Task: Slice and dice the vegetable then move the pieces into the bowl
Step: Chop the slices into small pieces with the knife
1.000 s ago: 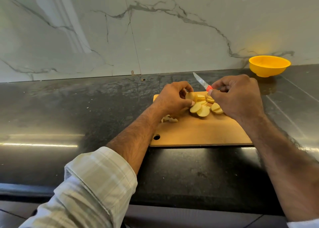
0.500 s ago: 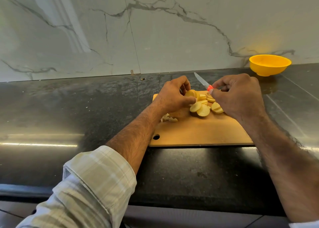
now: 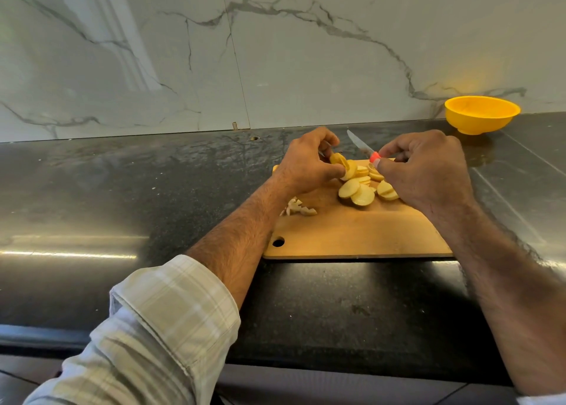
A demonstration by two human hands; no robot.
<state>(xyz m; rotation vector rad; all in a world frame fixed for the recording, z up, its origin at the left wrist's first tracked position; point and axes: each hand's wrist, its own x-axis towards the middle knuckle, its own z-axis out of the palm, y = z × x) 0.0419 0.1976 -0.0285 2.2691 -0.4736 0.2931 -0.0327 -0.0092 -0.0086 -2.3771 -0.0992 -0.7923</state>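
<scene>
A wooden cutting board [image 3: 352, 236] lies on the dark counter. Round yellow potato slices [image 3: 356, 191] are heaped at its far end. My left hand [image 3: 309, 162] pinches a small stack of slices [image 3: 344, 165], lifted a little above the heap. My right hand [image 3: 425, 172] grips a knife [image 3: 361, 145] by its red handle, the blade pointing away to the far left above the board. Peel scraps [image 3: 298, 208] lie at the board's left edge. The yellow bowl [image 3: 481, 115] stands at the far right by the wall; nothing shows inside it.
A marble wall [image 3: 275, 52] closes off the back of the counter. The dark counter [image 3: 122, 205] runs wide to the left and the near edge lies just below my forearms. The board has a hole at its near left corner.
My left hand has gathered slices from the heap and raised them slightly. The right hand with the knife has stayed almost still.
</scene>
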